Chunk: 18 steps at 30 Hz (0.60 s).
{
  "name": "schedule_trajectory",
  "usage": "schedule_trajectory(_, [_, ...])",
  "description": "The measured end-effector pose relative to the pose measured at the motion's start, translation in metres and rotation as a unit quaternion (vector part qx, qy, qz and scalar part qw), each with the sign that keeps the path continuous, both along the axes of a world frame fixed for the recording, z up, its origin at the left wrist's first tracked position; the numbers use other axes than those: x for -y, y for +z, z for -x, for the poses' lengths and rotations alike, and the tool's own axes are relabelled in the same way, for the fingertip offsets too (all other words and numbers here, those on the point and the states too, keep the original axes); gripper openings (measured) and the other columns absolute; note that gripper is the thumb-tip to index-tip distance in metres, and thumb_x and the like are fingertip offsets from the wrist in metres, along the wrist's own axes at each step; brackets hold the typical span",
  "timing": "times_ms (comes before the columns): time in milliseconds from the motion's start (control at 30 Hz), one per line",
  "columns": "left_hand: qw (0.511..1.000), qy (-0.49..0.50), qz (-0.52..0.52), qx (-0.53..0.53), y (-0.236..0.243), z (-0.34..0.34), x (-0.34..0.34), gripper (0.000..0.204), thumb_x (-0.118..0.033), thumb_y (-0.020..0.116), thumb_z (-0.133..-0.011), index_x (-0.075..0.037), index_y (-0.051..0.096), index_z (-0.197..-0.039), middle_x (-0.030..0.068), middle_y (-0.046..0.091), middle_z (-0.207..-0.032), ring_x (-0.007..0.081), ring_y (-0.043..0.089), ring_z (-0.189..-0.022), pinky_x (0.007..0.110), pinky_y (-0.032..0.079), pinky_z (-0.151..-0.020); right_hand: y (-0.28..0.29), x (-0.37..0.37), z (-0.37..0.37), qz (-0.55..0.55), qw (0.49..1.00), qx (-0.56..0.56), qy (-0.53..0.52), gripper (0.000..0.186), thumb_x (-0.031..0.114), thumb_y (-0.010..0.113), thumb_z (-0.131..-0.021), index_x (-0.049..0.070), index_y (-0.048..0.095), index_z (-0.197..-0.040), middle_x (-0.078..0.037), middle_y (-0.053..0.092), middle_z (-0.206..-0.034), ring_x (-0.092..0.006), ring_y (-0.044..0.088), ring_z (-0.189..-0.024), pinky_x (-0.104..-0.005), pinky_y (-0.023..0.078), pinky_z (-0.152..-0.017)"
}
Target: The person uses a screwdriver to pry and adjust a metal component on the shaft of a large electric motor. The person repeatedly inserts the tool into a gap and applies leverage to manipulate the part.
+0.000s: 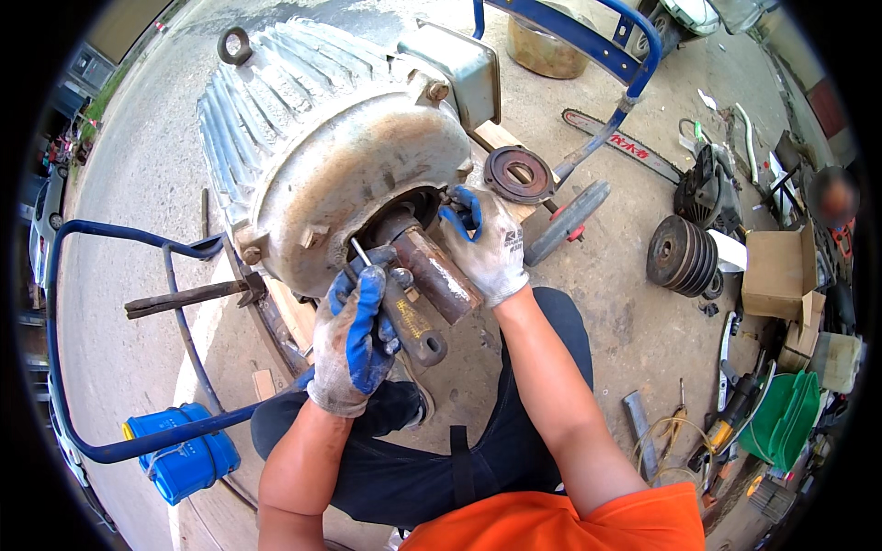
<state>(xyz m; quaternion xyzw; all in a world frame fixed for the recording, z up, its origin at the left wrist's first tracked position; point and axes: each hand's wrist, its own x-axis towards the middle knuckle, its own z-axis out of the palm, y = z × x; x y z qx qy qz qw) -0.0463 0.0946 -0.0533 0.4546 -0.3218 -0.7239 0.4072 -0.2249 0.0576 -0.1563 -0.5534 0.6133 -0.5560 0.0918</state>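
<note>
A large grey finned electric motor [354, 161] lies on a blue-framed trolley, its thick rusty shaft [430, 266] pointing towards me. My left hand [351, 344], in a grey glove with blue coating, is closed around a screwdriver [411, 317] with a dark handle. The screwdriver's thin metal rod points up at the end face, left of the shaft. To the right of the shaft, my gloved right hand [482, 239] has its fingers bent together at the rim of the bore. Whatever those fingertips hold is too small to name. A round bearing cover [519, 174] rests beside that hand.
A hammer [188, 298] lies across the trolley's left side, near a blue bucket [188, 450]. Rightward on the ground are a chainsaw [634, 151], a grooved pulley [682, 257], a cardboard box [776, 273], a green container [785, 418] and scattered tools. The trolley's blue handle [643, 55] rises behind.
</note>
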Motion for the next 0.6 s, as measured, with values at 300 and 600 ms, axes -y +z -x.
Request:
schedule_trajectory(300, [0.999, -0.010, 0.025, 0.028, -0.0023, 0.0007, -0.0011, 0.032, -0.025, 0.052, -0.099, -0.004, 0.054, -0.123, 0.0032, 0.066, -0.093, 0.0021, 0.049, -0.053, 0.016, 0.039, -0.046, 0.0036, 0.0016, -0.0014, -0.070, 0.997, 0.015, -0.009, 0.024, 0.017, 0.070, -0.077, 0.002, 0.062, -0.093, -0.018, 0.064, -0.085, -0.0361, 0.063, -0.080, -0.0428, 0.050, -0.071])
schedule_trajectory(600, [0.998, -0.008, 0.033, 0.052, 0.0000, 0.0023, -0.0007, 0.032, -0.025, 0.052, -0.099, -0.003, 0.053, -0.122, 0.0046, 0.066, -0.093, 0.0024, 0.049, -0.053, 0.017, 0.040, -0.046, 0.0003, 0.0034, -0.0021, -0.013, 0.999, -0.025, -0.026, 0.031, 0.018, 0.073, -0.075, 0.001, 0.062, -0.098, -0.017, 0.064, -0.083, -0.0354, 0.063, -0.078, -0.0427, 0.051, -0.070])
